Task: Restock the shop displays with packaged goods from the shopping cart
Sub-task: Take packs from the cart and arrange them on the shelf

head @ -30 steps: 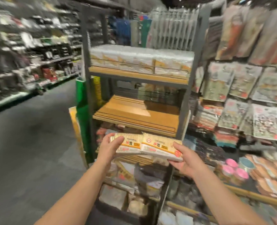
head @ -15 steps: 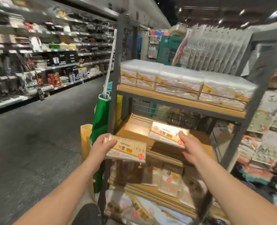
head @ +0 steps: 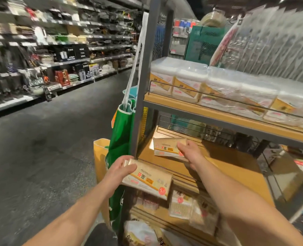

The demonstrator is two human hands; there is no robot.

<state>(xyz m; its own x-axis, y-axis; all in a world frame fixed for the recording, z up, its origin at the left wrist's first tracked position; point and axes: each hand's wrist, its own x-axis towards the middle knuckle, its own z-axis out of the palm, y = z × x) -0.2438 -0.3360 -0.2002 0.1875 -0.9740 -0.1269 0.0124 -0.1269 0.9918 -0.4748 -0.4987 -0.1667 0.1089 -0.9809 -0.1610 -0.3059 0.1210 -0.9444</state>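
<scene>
Right hand (head: 189,150) reaches forward gripping a toothpick pack (head: 166,146) over the middle shelf (head: 236,162); left hand (head: 119,168) grips another pack (head: 148,179).

Two flat toothpick packs — beige, with an orange stripe and a red price dot — are in hand. The left pack (head: 148,180) sits tilted in front of the rack's post, outside the shelf (head: 227,167), gripped at its left end. The right pack (head: 166,147) lies over the wooden middle shelf's left part, held at its right end — whether it touches the board cannot be told.
</scene>
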